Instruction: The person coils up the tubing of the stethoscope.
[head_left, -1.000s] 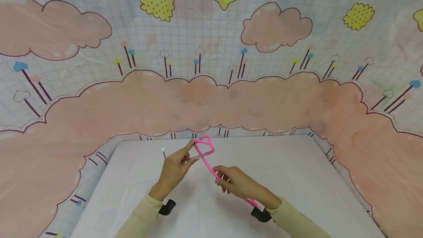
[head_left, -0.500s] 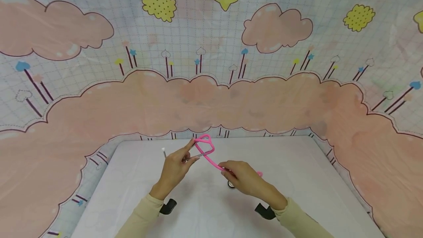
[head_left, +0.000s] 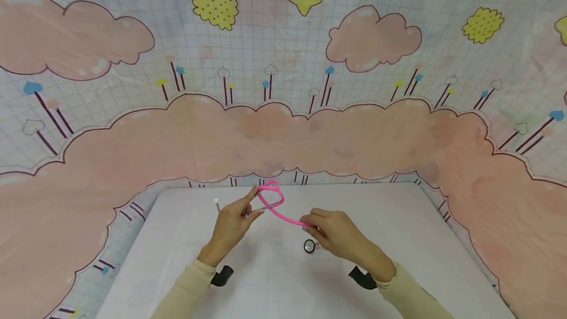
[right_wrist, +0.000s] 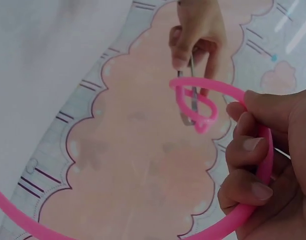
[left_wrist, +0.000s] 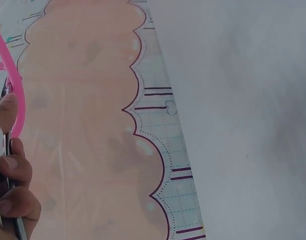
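Note:
Both hands hold a pink stethoscope (head_left: 283,217) above the white table. My left hand (head_left: 229,223) grips its metal ear tubes (right_wrist: 194,100), and a white ear tip (head_left: 216,201) sticks out on the left. Ahead of those fingers, pink tubing loops around the metal. The tubing curves across to my right hand (head_left: 343,233), which pinches it between thumb and fingers. In the right wrist view, the tubing passes through the curled right fingers (right_wrist: 250,192). Below that hand, the round black-rimmed chest piece (head_left: 309,245) shows; the hand hides part of its tube.
The white table (head_left: 177,240) spreads beneath both hands. A cartoon-printed cloth (head_left: 283,137) with clouds and stars covers the area behind and beside it. Black wrist-worn pieces (head_left: 222,276) sit under both forearms.
My right hand has moved right and slightly up along the tubing, which now bends more gently. The chest piece has come into view below that hand. The left hand has barely shifted.

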Demonstrator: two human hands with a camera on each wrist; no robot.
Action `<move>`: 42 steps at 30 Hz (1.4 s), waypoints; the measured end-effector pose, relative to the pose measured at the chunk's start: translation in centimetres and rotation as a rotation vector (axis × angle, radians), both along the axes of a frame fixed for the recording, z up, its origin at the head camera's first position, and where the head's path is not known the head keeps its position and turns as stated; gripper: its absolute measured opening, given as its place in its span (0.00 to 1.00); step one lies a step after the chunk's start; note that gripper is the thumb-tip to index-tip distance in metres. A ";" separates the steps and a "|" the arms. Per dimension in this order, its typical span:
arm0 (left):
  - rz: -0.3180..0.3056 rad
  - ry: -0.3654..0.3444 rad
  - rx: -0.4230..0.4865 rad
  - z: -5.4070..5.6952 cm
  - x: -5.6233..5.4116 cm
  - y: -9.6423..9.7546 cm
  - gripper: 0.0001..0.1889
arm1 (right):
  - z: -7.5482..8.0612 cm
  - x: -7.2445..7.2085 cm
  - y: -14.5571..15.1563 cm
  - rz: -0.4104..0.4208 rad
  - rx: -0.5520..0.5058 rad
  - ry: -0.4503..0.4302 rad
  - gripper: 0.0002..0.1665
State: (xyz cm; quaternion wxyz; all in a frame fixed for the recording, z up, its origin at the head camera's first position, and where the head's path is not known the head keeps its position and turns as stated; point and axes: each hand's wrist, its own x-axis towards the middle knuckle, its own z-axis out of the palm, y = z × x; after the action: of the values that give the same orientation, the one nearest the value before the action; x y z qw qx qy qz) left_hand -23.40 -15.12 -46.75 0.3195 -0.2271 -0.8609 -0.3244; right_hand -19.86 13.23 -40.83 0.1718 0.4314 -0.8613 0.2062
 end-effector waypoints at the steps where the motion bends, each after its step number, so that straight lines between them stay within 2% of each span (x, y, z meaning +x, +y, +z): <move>1: -0.003 0.001 -0.003 0.0 0.0 0.1 0.36 | 0.1 0.0 0.0 0.007 -0.009 0.017 0.09; 6: -0.025 0.008 -0.029 -0.1 0.2 0.9 0.37 | 0.6 -0.3 0.0 0.055 -0.029 0.097 0.09; 12: -0.062 -0.040 -0.049 -0.1 0.5 1.4 0.37 | 1.4 -0.7 -0.3 0.084 -0.040 0.176 0.10; 18: -0.104 -0.090 -0.077 -0.2 0.5 1.7 0.36 | 1.8 -1.4 -0.4 0.125 -0.065 0.218 0.10; 22: -0.131 -0.106 -0.081 -0.3 0.7 1.8 0.35 | 2.0 -1.8 -0.3 0.139 -0.069 0.220 0.10; 30: -0.219 -0.133 -0.108 0.0 1.3 2.2 0.37 | 2.5 -2.1 -0.4 0.101 -0.073 0.217 0.12; 38: -0.301 -0.103 -0.119 0.5 1.8 2.4 0.36 | 2.3 -2.5 -0.2 0.103 -0.107 0.180 0.15; 42: -0.329 -0.059 -0.135 0.8 2.0 2.5 0.35 | 2.3 -3.0 -0.3 0.112 -0.139 0.178 0.14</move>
State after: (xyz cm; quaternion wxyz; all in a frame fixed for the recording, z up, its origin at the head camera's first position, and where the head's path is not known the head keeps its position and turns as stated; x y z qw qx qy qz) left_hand -21.41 -12.58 -45.92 0.2209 -0.3762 -0.8410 -0.3201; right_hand -22.82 12.96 -38.53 0.2654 0.4825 -0.8008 0.2354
